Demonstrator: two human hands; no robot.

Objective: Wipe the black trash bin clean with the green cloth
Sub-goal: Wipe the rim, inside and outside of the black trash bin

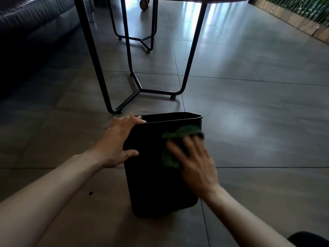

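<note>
The black trash bin (pixel 153 184) stands on the tiled floor in front of me, tilted away with its open top facing the far side. My left hand (pixel 117 139) grips its upper left corner, fingers over the rim and thumb on the near wall. My right hand (pixel 194 159), blurred by motion, presses the green cloth (pixel 185 131) flat against the upper right part of the bin's near wall. Cloth shows above the fingers and below the thumb.
A table with thin black metal legs (pixel 135 86) stands just beyond the bin. A dark sofa (pixel 26 32) fills the far left. A green plant wall (pixel 302 8) runs along the top right. A small dark crumb (pixel 90 193) lies on the floor by my left forearm.
</note>
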